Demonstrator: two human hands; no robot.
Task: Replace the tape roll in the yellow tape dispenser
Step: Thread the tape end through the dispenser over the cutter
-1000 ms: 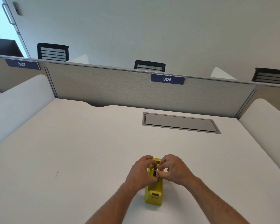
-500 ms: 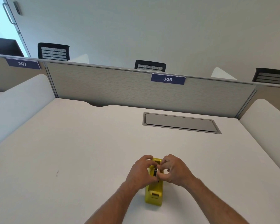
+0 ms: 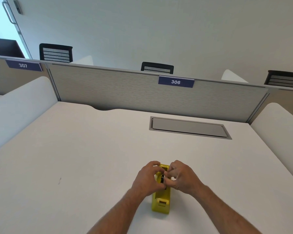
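Both hands are bunched over the yellow tape dispenser [image 3: 161,198] standing on the white desk [image 3: 74,157], left hand [image 3: 148,179] cupping its side, right hand [image 3: 180,177] pinching something small at the roll well, likely seating the roll; threading the tape toward the cutter looks next.

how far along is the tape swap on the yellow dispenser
Done: little can be confirmed. The yellow tape dispenser stands on the desk, and no spare or removed roll is visible there. In hand: the left hand and the right hand are both closed around the dispenser's roll cradle, working a small dark part between them. Left: whether a roll is coming out or going in is hidden, so seating and threading the tape look undone.
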